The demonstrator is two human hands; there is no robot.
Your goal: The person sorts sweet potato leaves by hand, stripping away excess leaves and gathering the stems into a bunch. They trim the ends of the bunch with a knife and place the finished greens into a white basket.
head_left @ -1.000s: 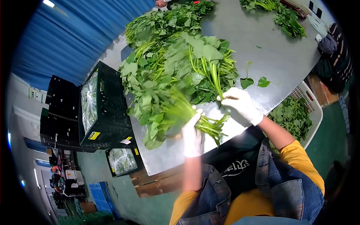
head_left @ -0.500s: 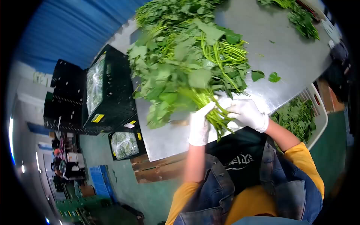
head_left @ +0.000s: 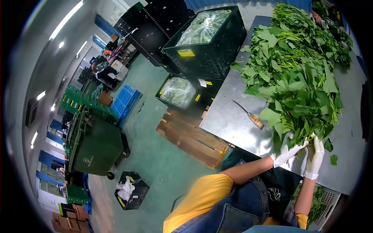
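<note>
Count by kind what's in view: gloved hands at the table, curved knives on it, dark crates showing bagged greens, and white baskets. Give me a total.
Gloved hands: 2, left hand and right hand
Curved knife: 1
Dark crates showing bagged greens: 2, upper crate and lower crate
White basket: 1
Total: 6

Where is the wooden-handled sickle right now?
In the head view, the wooden-handled sickle lies on the metal table, just left of the leafy greens.

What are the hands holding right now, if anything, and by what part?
Greens, held near the stem ends by the left hand and right hand.
</note>
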